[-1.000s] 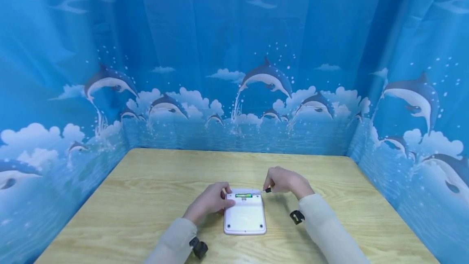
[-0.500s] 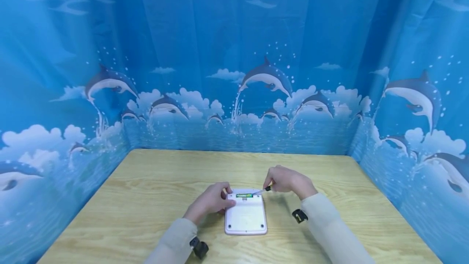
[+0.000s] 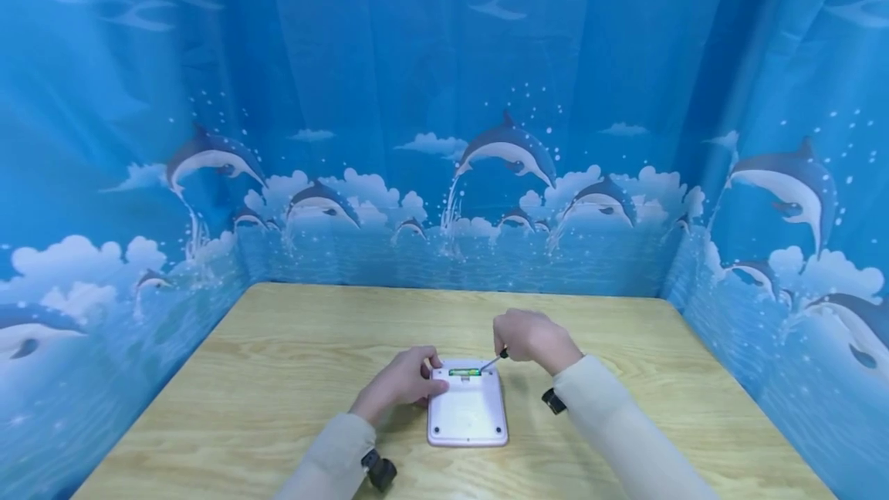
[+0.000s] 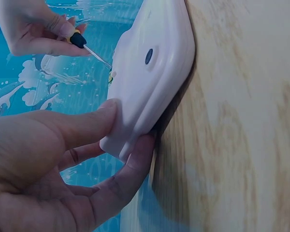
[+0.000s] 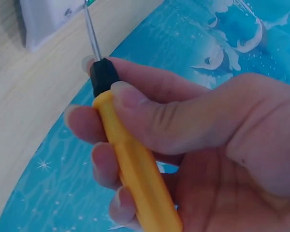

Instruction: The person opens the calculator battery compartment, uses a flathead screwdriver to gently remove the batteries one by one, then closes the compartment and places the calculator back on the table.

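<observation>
A white calculator-like device (image 3: 467, 411) lies on the table with its back and small dark feet upward. A green battery (image 3: 464, 372) sits in the slot near its far edge. My left hand (image 3: 406, 382) grips the device's left side; in the left wrist view the thumb presses on top and a finger is tucked under the edge. My right hand (image 3: 535, 336) holds a screwdriver (image 5: 130, 159) with a yellow handle and black collar. Its metal shaft (image 4: 97, 56) slants down to the right end of the battery; whether the tip touches is too small to tell.
The wooden table (image 3: 312, 330) extends around the device on all sides. A blue curtain (image 3: 444, 99) printed with dolphins surrounds its back and sides. Small black wrist mounts (image 3: 380, 471) sit at both sleeves.
My right hand has shifted slightly left and up, and the screwdriver stands steeper against the battery's right end. The left hand and the device stay nearly in place.
</observation>
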### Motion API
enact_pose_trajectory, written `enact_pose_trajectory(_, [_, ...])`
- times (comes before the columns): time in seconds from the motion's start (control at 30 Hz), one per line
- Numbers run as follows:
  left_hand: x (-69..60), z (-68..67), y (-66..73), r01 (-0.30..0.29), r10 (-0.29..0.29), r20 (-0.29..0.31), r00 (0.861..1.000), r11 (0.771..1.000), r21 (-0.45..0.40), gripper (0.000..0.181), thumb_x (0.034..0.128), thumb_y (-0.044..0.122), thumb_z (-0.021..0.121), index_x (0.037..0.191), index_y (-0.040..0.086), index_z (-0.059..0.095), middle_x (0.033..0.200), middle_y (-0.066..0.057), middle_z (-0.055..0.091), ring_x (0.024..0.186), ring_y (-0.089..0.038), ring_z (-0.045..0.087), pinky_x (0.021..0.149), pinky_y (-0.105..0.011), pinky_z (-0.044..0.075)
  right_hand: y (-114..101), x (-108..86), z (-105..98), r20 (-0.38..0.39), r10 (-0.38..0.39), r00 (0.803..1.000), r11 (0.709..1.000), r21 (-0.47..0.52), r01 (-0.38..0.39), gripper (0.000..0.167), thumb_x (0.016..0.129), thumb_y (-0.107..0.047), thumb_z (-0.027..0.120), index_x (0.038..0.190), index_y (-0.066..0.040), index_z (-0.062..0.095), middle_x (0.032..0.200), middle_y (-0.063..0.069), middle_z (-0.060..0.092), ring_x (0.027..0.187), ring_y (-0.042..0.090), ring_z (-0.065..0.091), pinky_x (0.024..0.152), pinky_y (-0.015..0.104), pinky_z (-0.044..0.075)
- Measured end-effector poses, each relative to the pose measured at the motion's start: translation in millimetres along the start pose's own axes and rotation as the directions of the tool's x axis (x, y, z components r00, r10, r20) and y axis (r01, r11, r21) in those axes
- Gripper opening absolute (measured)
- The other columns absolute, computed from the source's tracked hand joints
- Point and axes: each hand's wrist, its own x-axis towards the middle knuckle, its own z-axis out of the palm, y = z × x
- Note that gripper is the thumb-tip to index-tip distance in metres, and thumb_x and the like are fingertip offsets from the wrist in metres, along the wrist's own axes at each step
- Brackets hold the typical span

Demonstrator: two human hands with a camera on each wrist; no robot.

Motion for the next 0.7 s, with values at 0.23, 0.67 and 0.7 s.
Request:
enact_pose_trajectory(0.23, [0.2, 0.0, 1.1, -0.007, 0.007, -0.006, 1.0, 1.0, 0.009, 0.02, 0.0923, 0.016, 0.078, 0.098, 0.012, 0.06, 0.084, -0.009, 0.061, 0.069, -0.021, 0.061, 0.06, -0.03, 0.053, -9, 4.9, -4, 0.006, 0.012, 1.0, 0.999, -0.04, -0.012, 0.019, 0.096, 0.005, 0.066, 0.09, -0.012, 0.073, 0.082, -0.001, 0.066, 0.07, 0.014, 0.05, 0.068, 0.03, 0.048])
enact_pose_trajectory(0.67, [0.1, 0.9, 0.2, -0.01, 0.01, -0.004, 1.0, 1.0, 0.005, 0.02, 0.0922, 0.015, 0.078, 0.098, 0.011, 0.06, 0.084, -0.009, 0.061, 0.069, -0.021, 0.061, 0.061, -0.032, 0.055, -20, 12.9, -7, 0.063, 0.051, 0.997, 0.992, -0.119, -0.043, 0.029, 0.1, -0.002, 0.061, 0.073, -0.014, 0.06, 0.064, 0.0, 0.043, 0.057, 0.014, 0.029, 0.055, 0.028, 0.03])
enact_pose_trajectory(0.7, [0.0, 0.7, 0.1, -0.009, 0.009, -0.004, 1.0, 1.0, 0.006, 0.02, 0.0923, 0.015, 0.078, 0.098, 0.011, 0.06, 0.084, -0.009, 0.061, 0.069, -0.021, 0.061, 0.06, -0.032, 0.055, -21, 13.2, -7, 0.061, 0.045, 0.997, 0.991, -0.126, -0.037, 0.032, 0.1, -0.001, 0.059, 0.071, -0.014, 0.057, 0.063, 0.0, 0.04, 0.056, 0.013, 0.027, 0.054, 0.028, 0.029])
